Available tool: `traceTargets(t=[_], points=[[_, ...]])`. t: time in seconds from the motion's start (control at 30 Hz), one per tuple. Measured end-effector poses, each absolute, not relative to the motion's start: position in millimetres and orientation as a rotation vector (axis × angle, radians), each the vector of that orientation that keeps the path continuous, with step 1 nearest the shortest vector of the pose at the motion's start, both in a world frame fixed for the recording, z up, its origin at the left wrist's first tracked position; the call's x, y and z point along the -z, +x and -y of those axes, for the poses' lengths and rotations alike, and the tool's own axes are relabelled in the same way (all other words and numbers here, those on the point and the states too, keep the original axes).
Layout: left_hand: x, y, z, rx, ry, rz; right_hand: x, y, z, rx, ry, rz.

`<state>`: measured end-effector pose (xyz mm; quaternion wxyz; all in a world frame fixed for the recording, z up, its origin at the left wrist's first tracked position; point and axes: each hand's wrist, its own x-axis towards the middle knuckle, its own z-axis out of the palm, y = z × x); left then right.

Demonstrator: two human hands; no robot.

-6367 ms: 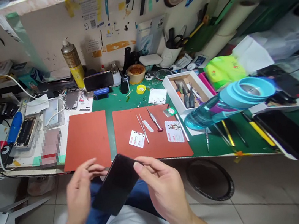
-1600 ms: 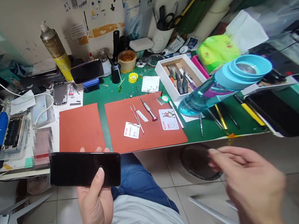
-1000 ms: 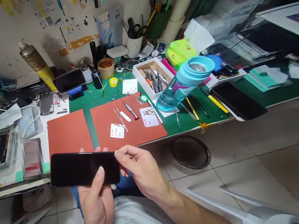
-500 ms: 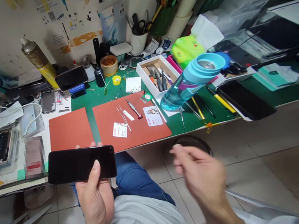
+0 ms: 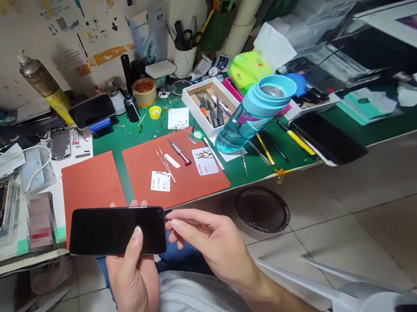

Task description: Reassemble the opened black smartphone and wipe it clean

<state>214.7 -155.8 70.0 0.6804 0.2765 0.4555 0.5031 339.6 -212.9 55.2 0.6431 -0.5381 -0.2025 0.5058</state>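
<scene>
My left hand is closed round a black smartphone, which lies sideways with its dark screen facing up. The thumb presses on the glass while the other fingertips show past the far edge. My right hand is at the phone's right end, its thumb and index finger slightly apart close to that edge. Whether those fingertips touch the phone is hard to tell. Just beyond, an orange mat carries tweezers, a small screwdriver and two printed cards.
A blue water bottle stands on the green bench beside a white box of tools. Another phone overhangs the front edge at right. Below is a round dark bin; a spray can stands at back left.
My right hand has come left from over the floor to the phone's right end, its fingers loosening from a pinch. The phone stays in my left hand, tilted slightly more. The view has shifted slightly right.
</scene>
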Motion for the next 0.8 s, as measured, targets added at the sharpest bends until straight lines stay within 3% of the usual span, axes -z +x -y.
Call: traceTargets(t=[0.27,0.8], points=[[-70,206,156,-1.17,0.621,-1.019,-60,333,198,-1.282,-1.129,0.39],[-68,213,164,-1.262,0.757,-1.05,-76,344,203,-0.877,-1.511,1.101]])
